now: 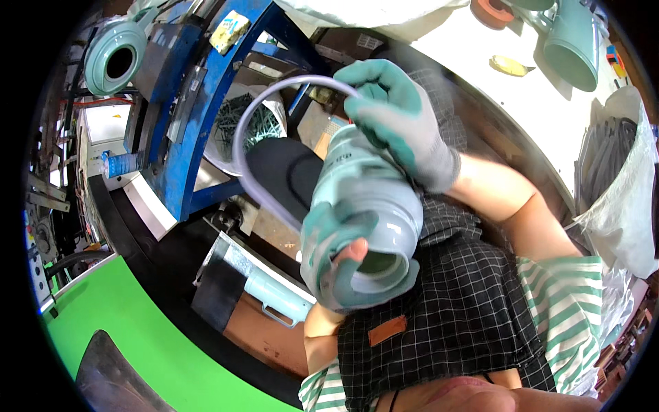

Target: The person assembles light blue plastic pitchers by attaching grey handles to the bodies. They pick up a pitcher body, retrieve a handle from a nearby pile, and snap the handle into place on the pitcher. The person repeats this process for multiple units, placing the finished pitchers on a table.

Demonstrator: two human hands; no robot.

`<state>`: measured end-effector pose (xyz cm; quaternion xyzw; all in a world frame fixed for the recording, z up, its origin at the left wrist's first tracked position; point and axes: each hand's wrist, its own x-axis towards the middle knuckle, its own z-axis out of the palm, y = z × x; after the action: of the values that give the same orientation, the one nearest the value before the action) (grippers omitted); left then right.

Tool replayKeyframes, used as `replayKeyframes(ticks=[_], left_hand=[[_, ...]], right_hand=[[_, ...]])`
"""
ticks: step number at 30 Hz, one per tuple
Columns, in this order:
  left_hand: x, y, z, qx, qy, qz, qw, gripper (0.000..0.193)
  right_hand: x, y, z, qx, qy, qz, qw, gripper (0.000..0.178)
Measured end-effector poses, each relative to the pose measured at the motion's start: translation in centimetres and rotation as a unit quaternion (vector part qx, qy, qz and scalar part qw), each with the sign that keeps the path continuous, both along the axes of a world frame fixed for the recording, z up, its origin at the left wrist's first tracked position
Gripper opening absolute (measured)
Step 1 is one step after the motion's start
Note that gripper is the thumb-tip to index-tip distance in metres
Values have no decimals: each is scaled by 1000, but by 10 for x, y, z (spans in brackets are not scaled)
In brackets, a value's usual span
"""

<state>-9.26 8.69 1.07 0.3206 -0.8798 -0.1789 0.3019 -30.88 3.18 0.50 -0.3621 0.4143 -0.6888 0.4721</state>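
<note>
A pale blue-green plastic jug [388,199] is held in front of my apron, tilted with its open mouth toward me. My left hand [335,264], in a grey and green glove with the thumb tip bare, is closed around the jug near its mouth. Above the far end of the jug, my gloved right hand [405,120] is closed with curled fingers on a pale lilac flexible strip [244,123]. The strip bows out leftward in a wide loop, and its lower end disappears behind my left hand and the jug. Motion blurs part of the jug.
A blue metal frame [182,147] stands left, beside a bin of blue-green scraps [237,127]. Another jug [278,295] lies below. On the white table [480,82] are a yellow-handled cutter [510,65] and a jug [575,48]. A bag [625,213] holds dark strips. A green surface [151,336] lies lower left.
</note>
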Motion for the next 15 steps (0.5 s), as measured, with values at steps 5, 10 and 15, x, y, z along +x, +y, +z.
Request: replayKeyframes(ticks=[5, 10, 15], left_hand=[[13, -7, -4, 4, -7, -9, 1000, 58], [2, -32, 23, -44, 37, 23, 998, 62], [30, -68, 43, -79, 78, 163, 980, 67]], right_hand=[[7, -4, -13, -369, 112, 30, 922, 80], [-46, 15, -76, 55, 125, -98, 986, 72], [-82, 44, -55, 137, -301, 134, 934, 55]])
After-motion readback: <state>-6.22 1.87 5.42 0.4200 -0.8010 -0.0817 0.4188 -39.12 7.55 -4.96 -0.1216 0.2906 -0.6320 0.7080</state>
